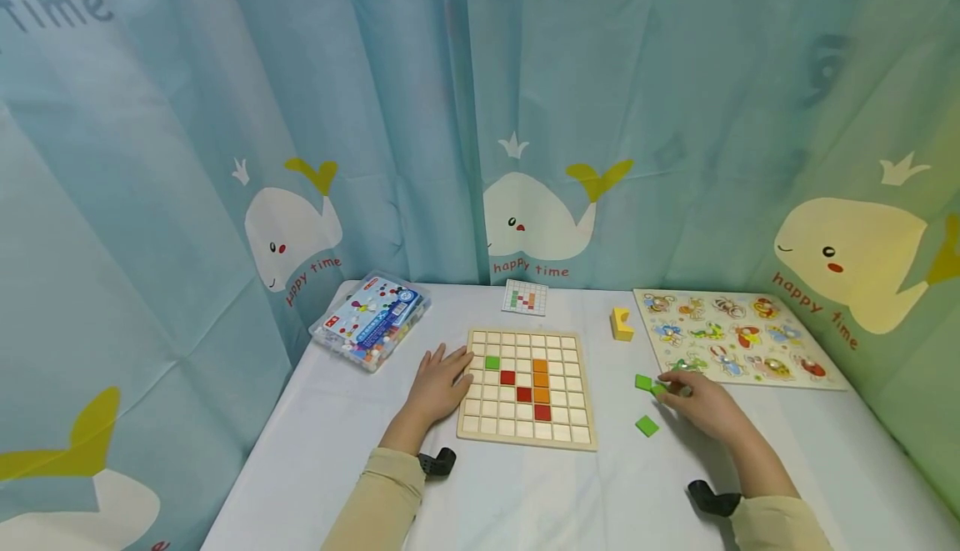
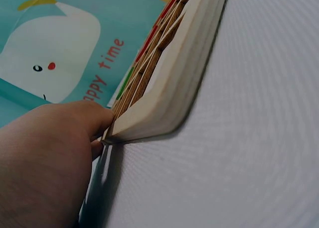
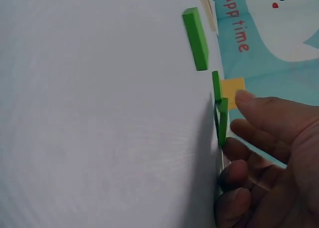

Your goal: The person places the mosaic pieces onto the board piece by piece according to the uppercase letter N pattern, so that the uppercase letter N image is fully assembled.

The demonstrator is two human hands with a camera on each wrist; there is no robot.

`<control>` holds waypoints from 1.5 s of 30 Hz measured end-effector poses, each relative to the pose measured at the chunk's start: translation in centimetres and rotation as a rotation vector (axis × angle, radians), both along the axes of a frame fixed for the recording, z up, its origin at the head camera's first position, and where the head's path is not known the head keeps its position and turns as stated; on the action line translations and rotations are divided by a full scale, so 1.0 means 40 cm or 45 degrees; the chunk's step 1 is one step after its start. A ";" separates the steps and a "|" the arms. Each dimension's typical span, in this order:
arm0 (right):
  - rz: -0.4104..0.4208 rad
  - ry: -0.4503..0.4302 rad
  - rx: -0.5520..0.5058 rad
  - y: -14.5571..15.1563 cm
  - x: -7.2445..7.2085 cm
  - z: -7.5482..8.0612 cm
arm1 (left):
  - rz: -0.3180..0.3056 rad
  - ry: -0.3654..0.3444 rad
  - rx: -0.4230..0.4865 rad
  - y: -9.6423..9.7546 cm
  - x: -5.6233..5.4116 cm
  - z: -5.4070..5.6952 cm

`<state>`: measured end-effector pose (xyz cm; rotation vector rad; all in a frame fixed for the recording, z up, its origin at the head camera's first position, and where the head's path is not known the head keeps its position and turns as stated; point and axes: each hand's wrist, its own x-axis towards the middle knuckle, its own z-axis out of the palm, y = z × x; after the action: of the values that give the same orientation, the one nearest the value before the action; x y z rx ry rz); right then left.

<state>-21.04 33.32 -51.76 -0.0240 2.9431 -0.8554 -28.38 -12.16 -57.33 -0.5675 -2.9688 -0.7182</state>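
A wooden grid board [image 1: 527, 444] lies flat in the middle of the table. One green tile [image 1: 492, 363], a diagonal of three red tiles [image 1: 524, 394] and a column of three orange tiles [image 1: 541, 380] sit in its cells. My left hand [image 1: 435, 384] rests at the board's left edge, its thumb [image 2: 94, 117] against the frame. To the right of the board, my right hand [image 1: 705, 405] reaches over loose green tiles [image 1: 642, 382]. Its fingertips are right at one green tile [image 3: 223, 126], with the thumb held apart. Another green tile [image 1: 647, 426] lies nearer me.
Behind the board lies a small pattern card [image 1: 525, 298]. A yellow block [image 1: 621, 324] stands to its right, beside an insect puzzle board [image 1: 750, 338]. At the back left is a clear plastic box [image 1: 371, 319] of colourful pieces. A whale-print curtain [image 1: 420, 117] hangs behind the table.
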 end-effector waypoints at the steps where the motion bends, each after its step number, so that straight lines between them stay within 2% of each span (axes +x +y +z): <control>1: 0.002 -0.008 -0.004 0.000 0.001 -0.001 | 0.000 0.001 0.000 0.000 0.000 -0.001; 16: -0.015 0.016 0.016 -0.006 0.003 -0.021 | 0.001 -0.027 -0.017 0.000 0.006 0.007; 23: -0.013 0.028 0.024 -0.006 0.003 -0.024 | -0.016 -0.007 0.000 -0.002 0.008 0.011; 38: 0.021 0.087 0.020 0.007 0.005 -0.037 | 0.001 0.000 0.011 0.001 0.006 0.008; 45: 0.020 0.097 -0.006 0.007 0.008 -0.028 | 0.002 0.008 0.014 0.001 0.003 0.004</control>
<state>-20.71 33.58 -52.89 -0.0817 3.0067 -0.8789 -28.25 -12.13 -57.17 -0.5661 -2.9577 -0.7303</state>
